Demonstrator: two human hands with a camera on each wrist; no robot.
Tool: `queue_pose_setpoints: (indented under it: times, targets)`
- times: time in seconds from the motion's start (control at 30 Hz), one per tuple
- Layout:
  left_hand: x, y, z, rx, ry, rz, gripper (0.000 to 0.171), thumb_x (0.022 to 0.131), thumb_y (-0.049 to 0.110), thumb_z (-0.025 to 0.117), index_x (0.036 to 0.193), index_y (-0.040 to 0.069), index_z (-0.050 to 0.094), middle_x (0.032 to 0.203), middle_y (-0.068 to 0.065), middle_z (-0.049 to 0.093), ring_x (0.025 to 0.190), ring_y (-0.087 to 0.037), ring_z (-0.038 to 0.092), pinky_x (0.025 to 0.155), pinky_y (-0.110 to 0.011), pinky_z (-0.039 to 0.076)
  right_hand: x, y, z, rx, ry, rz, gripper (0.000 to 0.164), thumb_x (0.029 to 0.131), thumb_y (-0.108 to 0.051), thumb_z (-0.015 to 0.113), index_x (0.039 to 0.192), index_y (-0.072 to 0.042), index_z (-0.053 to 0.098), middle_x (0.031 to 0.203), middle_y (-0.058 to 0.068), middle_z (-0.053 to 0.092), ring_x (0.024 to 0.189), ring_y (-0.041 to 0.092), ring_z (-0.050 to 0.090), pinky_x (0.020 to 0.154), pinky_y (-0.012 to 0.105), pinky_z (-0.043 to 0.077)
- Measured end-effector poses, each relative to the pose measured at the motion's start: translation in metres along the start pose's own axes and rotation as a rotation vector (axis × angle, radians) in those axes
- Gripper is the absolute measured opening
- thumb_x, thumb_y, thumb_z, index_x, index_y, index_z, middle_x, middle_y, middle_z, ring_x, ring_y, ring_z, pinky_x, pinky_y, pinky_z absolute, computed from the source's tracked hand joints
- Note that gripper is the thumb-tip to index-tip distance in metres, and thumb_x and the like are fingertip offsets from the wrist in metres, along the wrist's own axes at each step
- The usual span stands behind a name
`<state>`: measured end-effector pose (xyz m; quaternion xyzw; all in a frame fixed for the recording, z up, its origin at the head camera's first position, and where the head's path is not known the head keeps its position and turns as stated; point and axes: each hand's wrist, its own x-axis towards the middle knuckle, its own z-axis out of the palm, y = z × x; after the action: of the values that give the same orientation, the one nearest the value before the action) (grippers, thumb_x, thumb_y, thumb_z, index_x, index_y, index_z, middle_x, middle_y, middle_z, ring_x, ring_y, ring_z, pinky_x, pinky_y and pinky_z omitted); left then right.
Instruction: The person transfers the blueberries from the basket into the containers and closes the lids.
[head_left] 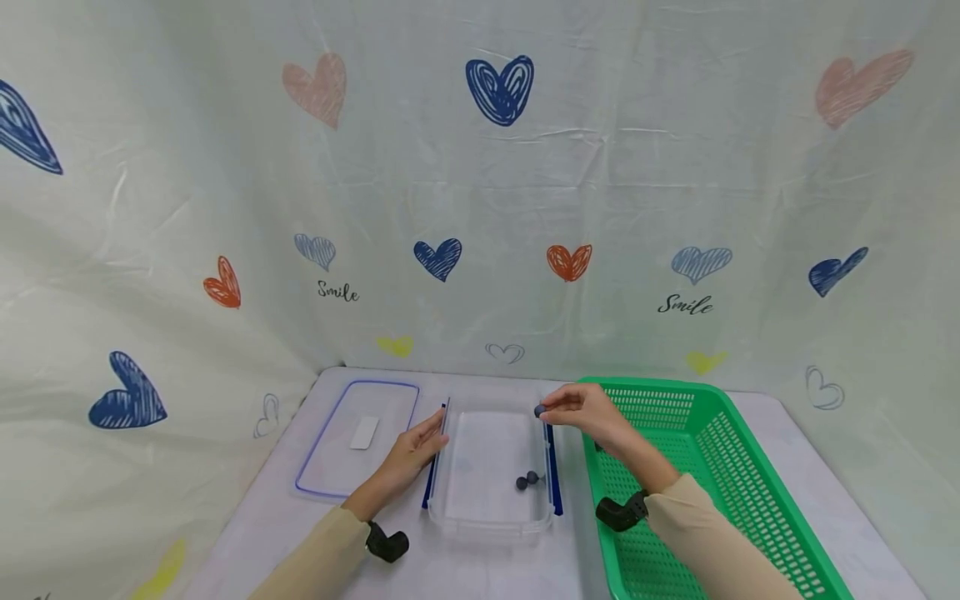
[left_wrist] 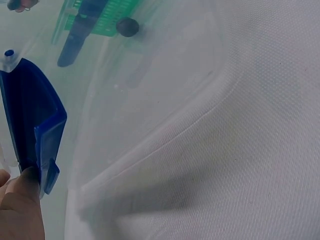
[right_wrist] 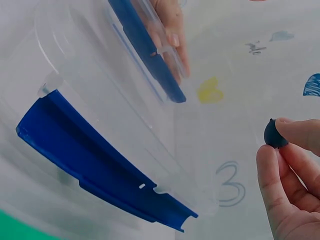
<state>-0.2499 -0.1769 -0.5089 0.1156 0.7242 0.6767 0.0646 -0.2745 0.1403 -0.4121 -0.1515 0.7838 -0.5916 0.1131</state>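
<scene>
My right hand (head_left: 583, 410) pinches a dark blueberry (right_wrist: 274, 134) between thumb and fingertips, over the far right corner of a clear plastic container (head_left: 491, 527). Inside that container, near its right wall, a blueberry (head_left: 521, 483) lies beside another blueberry (head_left: 532, 477). Along the container's left side my left hand (head_left: 412, 454) rests with fingers extended, touching the wall by the blue left clip (left_wrist: 37, 110). The blue right clip (right_wrist: 95, 155) hangs folded outward on the opposite side.
A clear lid with a blue seal (head_left: 330, 450) lies flat at the left, with a white rectangular piece (head_left: 364, 432) in its middle. To the right stands a green perforated basket (head_left: 757, 467), partly under my right forearm. A heart-patterned curtain (head_left: 502, 192) hangs behind the white table (head_left: 525, 571).
</scene>
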Motion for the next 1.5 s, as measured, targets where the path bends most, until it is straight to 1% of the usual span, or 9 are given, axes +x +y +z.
queue_pose_setpoints:
  times: [0.13,0.4,0.47,0.67,0.93,1.2,1.37,1.43,1.5]
  targets:
    - [0.001,0.000,0.000,0.019,0.003,-0.001,0.058,0.094,0.019,0.054,0.144,0.004,0.028,0.149,-0.008,0.021,0.136,-0.021,0.020,0.106,-0.029,0.025,0.003,-0.001,0.005,0.000,-0.006,-0.005,0.030,0.075,-0.019,0.076,0.099,-0.002,0.068,0.090,0.009,0.068,0.091,0.035,0.062,0.078,0.034,0.054]
    - [0.001,0.001,0.001,0.023,0.001,-0.002,0.058,0.094,0.020,0.054,0.143,0.005,0.028,0.149,-0.008,0.023,0.135,-0.019,0.022,0.105,-0.026,0.024,0.005,0.002,0.012,-0.005,-0.040,-0.008,0.028,0.076,-0.017,0.075,0.097,0.000,0.066,0.088,0.010,0.068,0.083,0.025,0.065,0.085,0.048,0.050]
    - [0.002,0.001,0.001,0.024,0.001,0.000,0.058,0.094,0.019,0.054,0.143,0.004,0.029,0.149,-0.008,0.023,0.135,-0.019,0.022,0.105,-0.025,0.024,0.002,-0.005,0.015,-0.021,-0.045,-0.019,0.027,0.078,-0.013,0.073,0.098,0.003,0.066,0.089,0.013,0.068,0.082,0.025,0.065,0.083,0.045,0.051]
    - [0.003,0.000,0.001,0.024,0.002,-0.008,0.058,0.093,0.019,0.055,0.143,0.004,0.028,0.149,-0.009,0.023,0.135,-0.020,0.022,0.105,-0.027,0.026,0.007,0.002,0.019,-0.041,-0.046,-0.010,0.026,0.078,-0.013,0.074,0.097,0.002,0.066,0.090,0.012,0.068,0.081,0.022,0.064,0.078,0.033,0.053]
    - [0.001,0.000,0.000,0.059,0.014,-0.022,0.058,0.093,0.021,0.055,0.143,0.006,0.029,0.149,-0.006,0.024,0.135,-0.020,0.022,0.106,-0.028,0.026,0.010,0.007,0.024,-0.032,-0.084,-0.013,0.026,0.077,-0.011,0.074,0.097,0.003,0.066,0.087,0.012,0.068,0.078,0.020,0.063,0.078,0.041,0.053]
    - [0.001,0.000,-0.002,0.057,-0.006,-0.005,0.056,0.095,0.018,0.052,0.144,0.004,0.028,0.149,-0.009,0.022,0.136,-0.022,0.021,0.106,-0.029,0.025,0.013,0.013,0.027,-0.039,-0.104,-0.016,0.023,0.076,-0.009,0.075,0.093,0.003,0.066,0.084,0.010,0.067,0.075,0.020,0.063,0.072,0.034,0.054]
    - [0.000,-0.001,-0.003,0.042,-0.012,0.006,0.059,0.094,0.022,0.054,0.143,0.003,0.027,0.149,-0.010,0.022,0.135,-0.023,0.021,0.106,-0.028,0.026,0.012,0.014,0.028,-0.022,-0.107,-0.010,0.023,0.077,-0.008,0.073,0.094,0.005,0.065,0.084,0.010,0.068,0.076,0.021,0.063,0.077,0.043,0.053]
    - [0.000,-0.001,-0.003,0.042,-0.011,0.011,0.061,0.093,0.024,0.055,0.143,0.003,0.027,0.149,-0.011,0.022,0.135,-0.023,0.021,0.106,-0.027,0.026,0.011,0.013,0.028,-0.017,-0.109,-0.017,0.024,0.078,-0.007,0.072,0.095,0.008,0.063,0.084,0.011,0.068,0.076,0.021,0.064,0.077,0.042,0.053]
    - [-0.001,-0.001,-0.003,0.055,-0.012,0.028,0.062,0.093,0.024,0.055,0.143,0.001,0.026,0.149,-0.013,0.021,0.135,-0.025,0.020,0.106,-0.028,0.026,0.011,0.013,0.028,-0.014,-0.108,-0.014,0.024,0.078,-0.006,0.071,0.096,0.008,0.063,0.084,0.011,0.068,0.077,0.021,0.064,0.076,0.037,0.054]
